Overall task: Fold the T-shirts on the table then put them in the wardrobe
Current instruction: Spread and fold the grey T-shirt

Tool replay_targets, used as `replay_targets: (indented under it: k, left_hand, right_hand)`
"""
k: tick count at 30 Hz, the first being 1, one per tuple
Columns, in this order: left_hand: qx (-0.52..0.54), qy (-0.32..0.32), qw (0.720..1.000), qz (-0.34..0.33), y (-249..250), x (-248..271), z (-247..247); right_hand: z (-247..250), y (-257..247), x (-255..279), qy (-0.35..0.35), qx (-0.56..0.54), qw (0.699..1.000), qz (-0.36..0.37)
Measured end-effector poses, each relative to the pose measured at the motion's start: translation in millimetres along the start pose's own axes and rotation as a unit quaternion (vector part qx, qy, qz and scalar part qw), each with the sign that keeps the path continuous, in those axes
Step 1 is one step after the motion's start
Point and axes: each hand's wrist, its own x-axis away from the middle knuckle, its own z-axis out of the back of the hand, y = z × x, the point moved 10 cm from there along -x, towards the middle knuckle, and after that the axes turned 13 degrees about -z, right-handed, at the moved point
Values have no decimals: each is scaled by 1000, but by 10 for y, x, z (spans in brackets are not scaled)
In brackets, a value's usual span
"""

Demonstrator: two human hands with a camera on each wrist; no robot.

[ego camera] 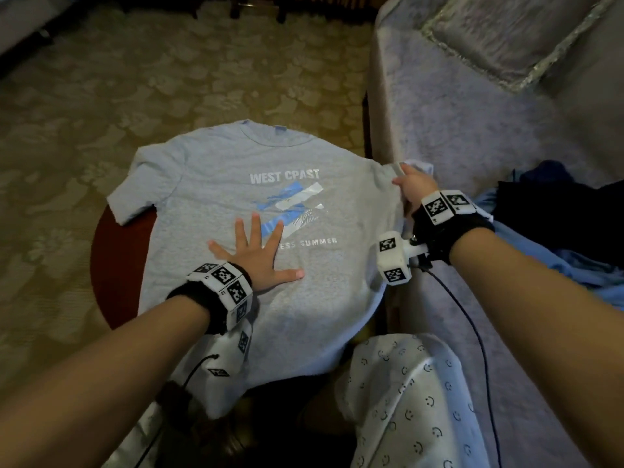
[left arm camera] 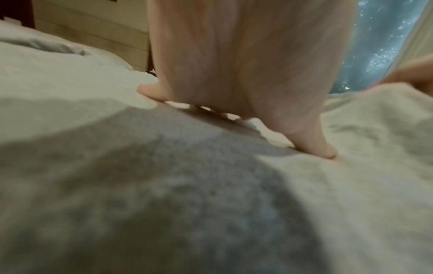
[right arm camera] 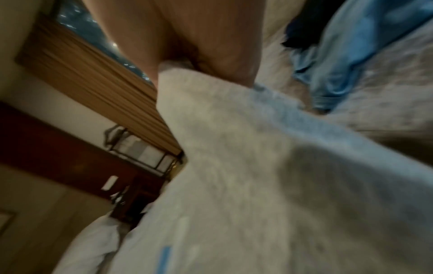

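Head view: grey T-shirt (ego camera: 236, 197) spread print-up over the small round table (ego camera: 111, 265), hem hanging off the near edge, far sleeve flat. Left hand (ego camera: 256, 255) laid flat with fingers splayed wide on the chest print, gripping nothing, only pinning the cloth. Right hand (ego camera: 413, 189) closed on the shirt's right sleeve at the table's edge, just beside the sofa (ego camera: 472, 113). More clothes (ego camera: 557, 231) heaped on the sofa seat. Judged as the first side fold.

Left wrist view: palm (left arm camera: 246, 64) pressed down, thumb tip (left arm camera: 328, 153) dug into the grey cloth. Best kept planted along the intended crease line, so the body would not slide.

Right wrist view: sleeve edge (right arm camera: 199, 89) pinched under the fingers (right arm camera: 234, 61), cloth drawn taut below. Best lifted only a little, carried straight across toward the print, shoulder seam kept square. Risk: dragging the whole shirt off the table if pulled before the pinning hand bore down.
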Motion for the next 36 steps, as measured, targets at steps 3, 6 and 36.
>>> replay_targets:
  k: [3,6,36]
  left_hand:
    - [12,24,999,-21,64,-32,82]
    - [195,204,959,-23,-281,13,528]
    - [98,300,948,44,-1196,591,786]
  right_hand:
    - [-122,-579,459,-34,-112,990,80]
    - [-620,-1254,1061,-83,-96,977,170]
    - [-1935,-76,1702,-114,490,856,120]
